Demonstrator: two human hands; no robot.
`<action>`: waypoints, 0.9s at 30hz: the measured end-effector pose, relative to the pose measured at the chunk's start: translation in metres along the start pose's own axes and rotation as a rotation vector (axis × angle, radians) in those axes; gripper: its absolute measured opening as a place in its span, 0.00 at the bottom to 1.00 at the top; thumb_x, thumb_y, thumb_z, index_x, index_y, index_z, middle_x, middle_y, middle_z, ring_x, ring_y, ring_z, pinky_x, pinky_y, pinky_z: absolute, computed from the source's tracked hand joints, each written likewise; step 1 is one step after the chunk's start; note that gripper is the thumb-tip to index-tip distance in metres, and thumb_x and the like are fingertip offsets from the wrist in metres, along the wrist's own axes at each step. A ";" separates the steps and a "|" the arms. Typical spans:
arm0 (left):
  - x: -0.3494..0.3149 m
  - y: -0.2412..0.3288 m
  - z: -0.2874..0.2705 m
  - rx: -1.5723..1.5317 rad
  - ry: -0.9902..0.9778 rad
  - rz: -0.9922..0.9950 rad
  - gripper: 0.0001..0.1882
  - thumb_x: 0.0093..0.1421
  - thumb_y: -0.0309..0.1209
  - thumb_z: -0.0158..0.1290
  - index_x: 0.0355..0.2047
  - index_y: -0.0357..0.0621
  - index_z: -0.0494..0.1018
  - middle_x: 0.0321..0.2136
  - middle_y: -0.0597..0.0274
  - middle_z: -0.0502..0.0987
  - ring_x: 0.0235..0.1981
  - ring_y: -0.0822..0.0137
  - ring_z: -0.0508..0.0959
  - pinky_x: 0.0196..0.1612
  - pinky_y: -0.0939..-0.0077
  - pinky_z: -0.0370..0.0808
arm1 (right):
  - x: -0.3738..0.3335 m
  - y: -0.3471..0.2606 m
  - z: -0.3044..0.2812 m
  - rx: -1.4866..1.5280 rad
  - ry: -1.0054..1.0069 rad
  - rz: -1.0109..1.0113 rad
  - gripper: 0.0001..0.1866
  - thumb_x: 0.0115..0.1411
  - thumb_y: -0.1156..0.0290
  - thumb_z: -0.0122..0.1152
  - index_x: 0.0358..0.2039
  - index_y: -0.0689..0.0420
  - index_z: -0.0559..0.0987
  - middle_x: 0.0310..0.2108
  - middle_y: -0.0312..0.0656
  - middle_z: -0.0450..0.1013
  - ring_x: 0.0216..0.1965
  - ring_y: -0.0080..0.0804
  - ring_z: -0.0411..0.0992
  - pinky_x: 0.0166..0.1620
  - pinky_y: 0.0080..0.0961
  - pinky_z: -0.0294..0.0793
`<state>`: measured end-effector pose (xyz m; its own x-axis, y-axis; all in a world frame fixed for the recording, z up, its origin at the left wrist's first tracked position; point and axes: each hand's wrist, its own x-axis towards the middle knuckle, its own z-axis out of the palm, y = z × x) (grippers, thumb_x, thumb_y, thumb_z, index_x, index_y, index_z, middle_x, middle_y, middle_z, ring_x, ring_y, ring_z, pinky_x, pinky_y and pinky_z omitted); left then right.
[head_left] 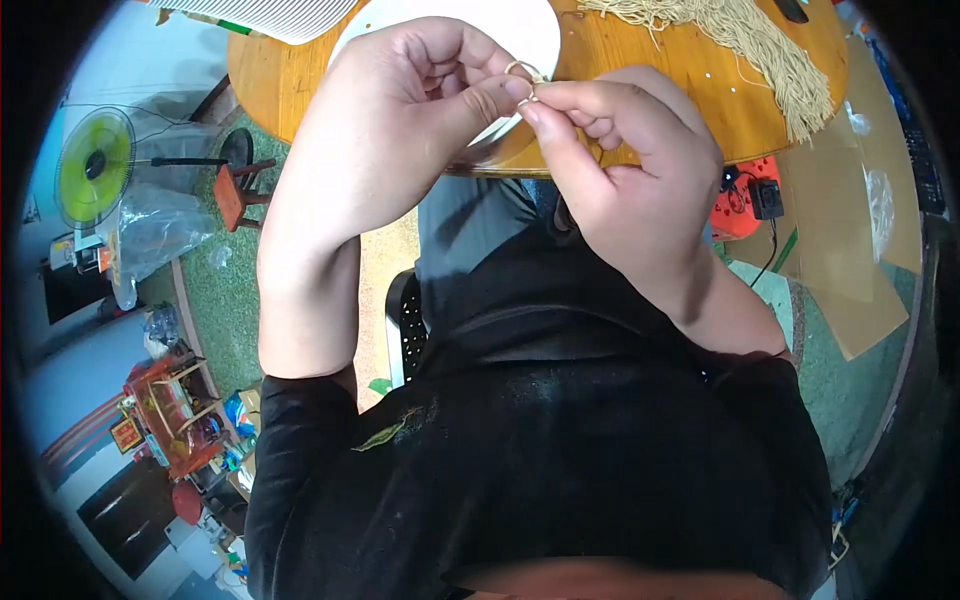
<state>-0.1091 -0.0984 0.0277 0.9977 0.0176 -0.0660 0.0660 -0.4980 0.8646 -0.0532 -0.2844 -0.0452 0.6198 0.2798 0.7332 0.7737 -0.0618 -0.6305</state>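
Observation:
Both hands meet over the near edge of a round wooden table (640, 45). My left hand (405, 115) pinches a thin beige cord (537, 78) between thumb and forefinger. Part of the cord curves into a small loop around the fingertips. Closed on the same cord, just to the right, is my right hand (645, 150), its thumb and forefinger nearly touching the left ones. Most of the cord is hidden by the fingers. Behind the hands lies a white round sheet or plate (500, 25), partly covered by my left hand.
A bundle of beige cords (770, 65) lies at the table's far right, its ends hanging over the edge. A white ribbed tray (285, 15) sits at the far left. Below the table on the right are a red power strip (738, 205) and cardboard (840, 200). A green fan (95, 165) stands left.

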 end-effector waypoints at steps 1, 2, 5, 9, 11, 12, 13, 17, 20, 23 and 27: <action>0.000 0.000 0.000 0.004 -0.005 0.006 0.06 0.69 0.24 0.59 0.43 0.34 0.78 0.38 0.62 0.84 0.40 0.75 0.82 0.47 0.81 0.80 | 0.000 0.001 0.001 -0.002 0.000 0.001 0.07 0.50 0.78 0.76 0.30 0.57 0.85 0.26 0.38 0.77 0.27 0.33 0.77 0.30 0.27 0.75; 0.000 -0.001 0.001 0.005 -0.003 0.004 0.06 0.69 0.24 0.59 0.43 0.34 0.78 0.38 0.62 0.84 0.40 0.75 0.82 0.47 0.81 0.80 | 0.001 0.003 0.001 -0.011 -0.004 -0.016 0.07 0.50 0.78 0.75 0.30 0.57 0.85 0.26 0.38 0.77 0.27 0.33 0.78 0.30 0.27 0.75; -0.002 -0.003 0.001 -0.081 0.008 0.018 0.05 0.69 0.24 0.58 0.43 0.34 0.78 0.38 0.62 0.84 0.41 0.75 0.82 0.48 0.81 0.79 | 0.004 0.004 0.001 -0.018 -0.018 -0.026 0.07 0.51 0.78 0.75 0.30 0.57 0.84 0.26 0.38 0.77 0.26 0.32 0.78 0.29 0.27 0.75; 0.002 -0.012 0.000 -0.186 -0.012 0.043 0.06 0.70 0.23 0.57 0.43 0.33 0.77 0.38 0.62 0.83 0.40 0.76 0.81 0.48 0.82 0.79 | 0.006 0.002 -0.003 -0.025 -0.024 -0.025 0.07 0.50 0.79 0.75 0.29 0.57 0.84 0.26 0.39 0.77 0.26 0.33 0.78 0.29 0.26 0.75; 0.003 -0.015 0.000 -0.285 -0.036 0.082 0.06 0.70 0.23 0.57 0.44 0.33 0.77 0.37 0.62 0.83 0.40 0.76 0.81 0.48 0.82 0.78 | 0.002 0.005 -0.001 -0.004 -0.012 -0.031 0.07 0.50 0.79 0.75 0.30 0.57 0.84 0.27 0.39 0.77 0.26 0.34 0.78 0.29 0.26 0.75; 0.004 -0.015 0.001 -0.284 -0.037 0.082 0.06 0.70 0.23 0.57 0.44 0.33 0.77 0.37 0.62 0.82 0.40 0.76 0.81 0.48 0.82 0.78 | 0.001 0.005 0.000 0.018 -0.001 -0.036 0.08 0.50 0.79 0.75 0.30 0.57 0.84 0.27 0.39 0.77 0.27 0.35 0.78 0.29 0.26 0.75; 0.004 -0.015 0.001 -0.282 -0.039 0.081 0.05 0.70 0.23 0.56 0.44 0.33 0.76 0.37 0.63 0.82 0.39 0.76 0.81 0.47 0.82 0.78 | 0.001 0.006 0.000 0.018 0.000 -0.034 0.08 0.50 0.79 0.75 0.30 0.57 0.84 0.27 0.39 0.77 0.27 0.35 0.78 0.29 0.26 0.75; 0.005 -0.018 -0.002 -0.304 -0.059 0.124 0.04 0.71 0.23 0.55 0.43 0.33 0.76 0.37 0.62 0.82 0.40 0.75 0.81 0.48 0.81 0.78 | 0.003 0.004 0.002 -0.025 0.000 -0.080 0.08 0.50 0.78 0.75 0.31 0.57 0.85 0.27 0.39 0.77 0.28 0.36 0.78 0.30 0.27 0.76; 0.005 -0.016 0.000 -0.302 -0.076 0.117 0.04 0.71 0.22 0.55 0.42 0.34 0.75 0.37 0.62 0.82 0.40 0.75 0.81 0.48 0.81 0.77 | 0.003 0.006 0.001 -0.014 -0.023 -0.066 0.07 0.53 0.80 0.74 0.34 0.58 0.86 0.26 0.37 0.76 0.26 0.28 0.74 0.28 0.22 0.71; 0.004 -0.017 0.001 -0.330 -0.074 0.140 0.03 0.71 0.22 0.54 0.42 0.34 0.75 0.38 0.61 0.82 0.41 0.74 0.81 0.49 0.81 0.77 | 0.004 0.006 0.000 0.012 -0.050 -0.056 0.07 0.56 0.82 0.72 0.36 0.61 0.86 0.26 0.36 0.76 0.23 0.19 0.71 0.26 0.16 0.67; 0.005 -0.019 0.000 -0.288 -0.065 0.162 0.03 0.71 0.22 0.54 0.43 0.34 0.74 0.38 0.61 0.81 0.42 0.74 0.80 0.49 0.81 0.77 | 0.012 0.001 -0.004 0.039 -0.126 0.006 0.03 0.58 0.82 0.70 0.34 0.62 0.85 0.26 0.34 0.76 0.23 0.16 0.70 0.27 0.14 0.66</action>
<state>-0.1058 -0.0887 0.0109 0.9930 -0.1014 0.0602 -0.0817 -0.2240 0.9712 -0.0444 -0.2845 -0.0365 0.6012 0.3977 0.6931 0.7628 -0.0272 -0.6461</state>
